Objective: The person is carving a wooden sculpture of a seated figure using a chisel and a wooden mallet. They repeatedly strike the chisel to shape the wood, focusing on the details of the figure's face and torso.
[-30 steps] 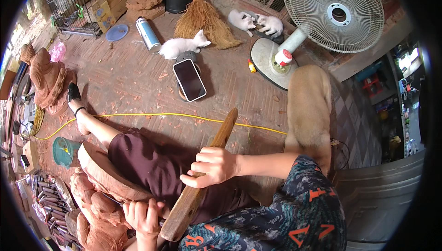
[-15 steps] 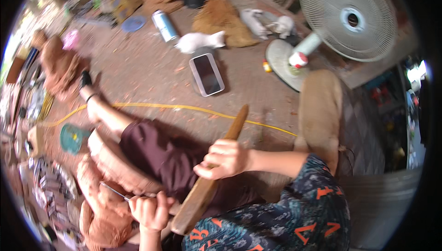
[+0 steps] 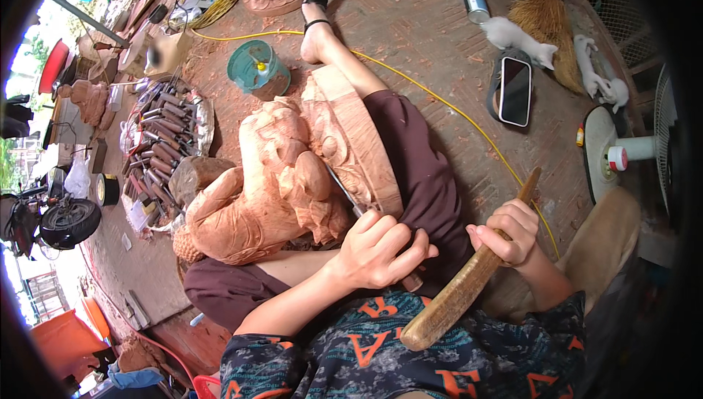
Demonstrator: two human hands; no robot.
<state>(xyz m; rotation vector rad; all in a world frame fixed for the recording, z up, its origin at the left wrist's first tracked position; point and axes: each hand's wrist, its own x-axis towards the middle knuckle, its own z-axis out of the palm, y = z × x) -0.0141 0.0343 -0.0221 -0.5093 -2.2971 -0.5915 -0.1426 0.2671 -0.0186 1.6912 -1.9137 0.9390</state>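
A reddish wooden carving [image 3: 253, 205] of a figure lies across my lap, its thick curved base [image 3: 359, 132] resting against my trouser leg. My left hand [image 3: 384, 249] is closed round a chisel [image 3: 350, 198]; the thin metal blade reaches into the gap between figure and base, and the handle's end shows below my fist. Whether the tip touches wood cannot be made out. My right hand [image 3: 507, 232] grips a long wooden mallet [image 3: 458, 296] by its narrow part. Its thick end points down toward my shirt, apart from the chisel handle.
Many wood-handled chisels [image 3: 165, 143] lie heaped at the left, by a log piece [image 3: 199, 178]. A teal bucket [image 3: 258, 69] stands near my foot. A yellow cord [image 3: 454, 106] crosses the floor. At right are a phone [image 3: 515, 91], white kittens [image 3: 512, 36] and a fan [image 3: 630, 148].
The view has swung left, bringing the carving and chisel heap toward the middle. Both hands still hold the chisel and mallet; the mallet is still lifted clear of the chisel.
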